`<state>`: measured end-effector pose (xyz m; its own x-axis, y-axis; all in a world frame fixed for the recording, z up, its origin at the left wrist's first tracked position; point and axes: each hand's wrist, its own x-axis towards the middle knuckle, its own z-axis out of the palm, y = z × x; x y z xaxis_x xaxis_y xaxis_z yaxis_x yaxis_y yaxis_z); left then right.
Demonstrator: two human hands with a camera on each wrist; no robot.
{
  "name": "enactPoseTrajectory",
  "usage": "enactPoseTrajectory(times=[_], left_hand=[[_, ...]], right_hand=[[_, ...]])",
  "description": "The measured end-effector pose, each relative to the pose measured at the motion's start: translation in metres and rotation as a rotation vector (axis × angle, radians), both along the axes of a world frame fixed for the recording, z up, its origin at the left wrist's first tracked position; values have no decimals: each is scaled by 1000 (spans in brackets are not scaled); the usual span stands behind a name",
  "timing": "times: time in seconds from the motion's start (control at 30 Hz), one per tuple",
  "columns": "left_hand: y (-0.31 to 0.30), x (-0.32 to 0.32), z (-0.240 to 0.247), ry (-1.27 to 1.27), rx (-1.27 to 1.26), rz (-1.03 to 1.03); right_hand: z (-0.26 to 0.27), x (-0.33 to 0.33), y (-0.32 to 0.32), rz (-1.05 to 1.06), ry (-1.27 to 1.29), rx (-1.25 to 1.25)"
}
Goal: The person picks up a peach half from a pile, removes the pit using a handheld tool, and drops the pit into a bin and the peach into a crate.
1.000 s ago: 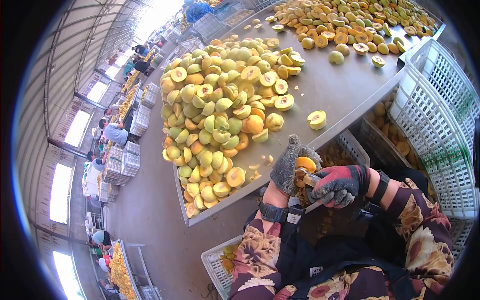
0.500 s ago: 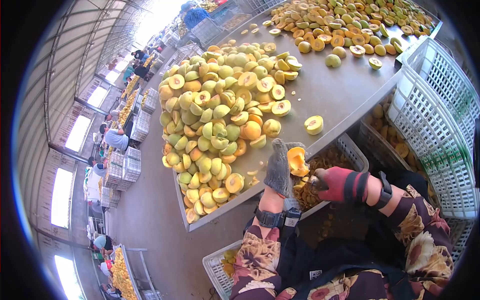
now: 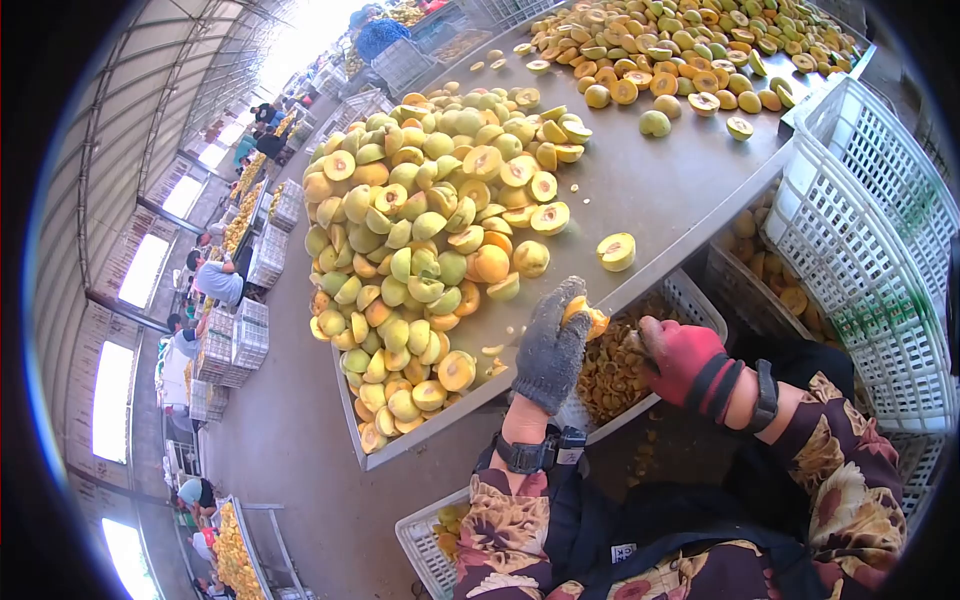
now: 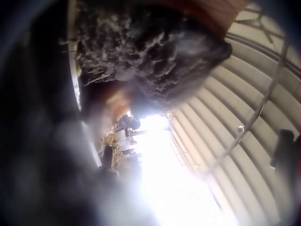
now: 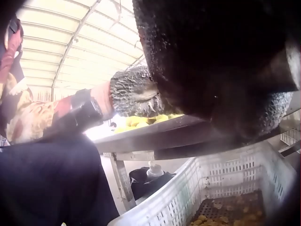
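My left hand [image 3: 550, 345], in a dark grey glove, grips a yellow peach half [image 3: 590, 318] above the table's near edge. Its fingers cover most of the fruit in the head view. To the right, my right hand [image 3: 692, 365], in a red and grey glove, is curled round a small metal tool [image 5: 288, 68], mostly hidden by the fingers. The two hands are apart. Below them is a white crate [image 3: 700, 303] holding brownish scraps [image 3: 615, 385]. A large heap of cut peaches [image 3: 420, 230] lies on the metal table beyond the left hand.
One cut peach half [image 3: 616, 252] lies alone near the edge of the table [image 3: 650, 200]. Another heap of halves [image 3: 690, 50] is at the far end. Tall white crates [image 3: 850, 250] stand at the right, and a low crate [image 3: 425, 550] is by the left sleeve.
The hands were together at the peach half with the tool, then parted. My left hand has turned and moved slightly left with the fruit; the right has drawn away. The head view has shifted slightly.
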<state>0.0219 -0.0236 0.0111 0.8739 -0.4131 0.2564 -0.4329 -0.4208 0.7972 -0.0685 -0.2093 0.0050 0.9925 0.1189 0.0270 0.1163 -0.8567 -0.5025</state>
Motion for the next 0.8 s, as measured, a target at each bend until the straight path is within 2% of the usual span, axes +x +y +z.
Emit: enactPoseTrajectory(times=[0.23, 0.33, 0.63, 0.8], left_hand=[[-6, 0, -1, -91, 149, 33], [-9, -1, -3, -110, 184, 14], [-11, -3, -7, -196, 178, -21], [-9, -1, -13, -280, 215, 7]], right_hand=[[13, 9, 12, 0, 42, -21], [14, 16, 11, -18, 172, -59], [8, 13, 7, -68, 193, -121], [0, 8, 5, -133, 118, -127]])
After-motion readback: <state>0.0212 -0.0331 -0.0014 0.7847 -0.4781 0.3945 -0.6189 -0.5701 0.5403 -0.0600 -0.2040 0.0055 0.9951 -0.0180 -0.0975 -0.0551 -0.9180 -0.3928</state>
